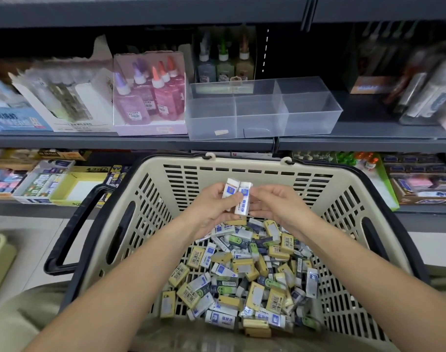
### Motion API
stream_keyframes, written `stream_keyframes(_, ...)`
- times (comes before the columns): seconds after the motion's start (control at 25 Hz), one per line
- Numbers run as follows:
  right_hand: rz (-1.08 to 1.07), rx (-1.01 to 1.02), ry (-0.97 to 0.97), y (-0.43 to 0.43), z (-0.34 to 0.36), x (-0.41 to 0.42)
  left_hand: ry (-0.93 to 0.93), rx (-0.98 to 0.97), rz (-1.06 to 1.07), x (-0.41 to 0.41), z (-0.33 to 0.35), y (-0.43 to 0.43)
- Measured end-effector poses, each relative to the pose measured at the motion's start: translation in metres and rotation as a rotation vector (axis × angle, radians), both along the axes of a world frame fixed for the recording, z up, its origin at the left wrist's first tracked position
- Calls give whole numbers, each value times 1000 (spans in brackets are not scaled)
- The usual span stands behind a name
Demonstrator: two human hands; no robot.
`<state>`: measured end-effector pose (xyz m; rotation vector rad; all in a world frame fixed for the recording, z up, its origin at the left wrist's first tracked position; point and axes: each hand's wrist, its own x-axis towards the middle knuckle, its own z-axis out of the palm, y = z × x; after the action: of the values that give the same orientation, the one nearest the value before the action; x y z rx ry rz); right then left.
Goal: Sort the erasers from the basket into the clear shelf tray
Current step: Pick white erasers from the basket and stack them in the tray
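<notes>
Two white erasers (238, 196) are gripped in the left hand (211, 209) and, seemingly, pinched by the right hand (275, 204) above the basket (166, 162). Gathering is in hand; next, they must be carried to the clear tray (305, 115) at twelve o'clock.

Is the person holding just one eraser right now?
No, two white erasers stand side by side, held between the left hand and right hand above the basket.

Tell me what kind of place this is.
Most likely a stationery shop aisle. Dark shelving carries pink glue bottles with barcode stickers in display boxes, and a beige shopping basket holds a heap of wrapped erasers.
</notes>
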<state>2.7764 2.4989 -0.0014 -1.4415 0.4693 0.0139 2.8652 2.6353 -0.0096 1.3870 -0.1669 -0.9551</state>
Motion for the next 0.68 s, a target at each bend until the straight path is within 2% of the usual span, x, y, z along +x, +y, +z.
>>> stream_keyframes(0.28,-46,-153,55,-3,-5,3,78,58,-60,1,-6,3)
stream_keyframes(0.4,-54,-266,148,-8,-21,5,63,144,27,14,-7,8)
stream_keyframes(0.52,124,-636,261,-11,-48,10,67,197,159,33,-10,18)
stream_keyframes(0.68,421,-1000,179,16,-79,32,50,199,219,48,-14,29)
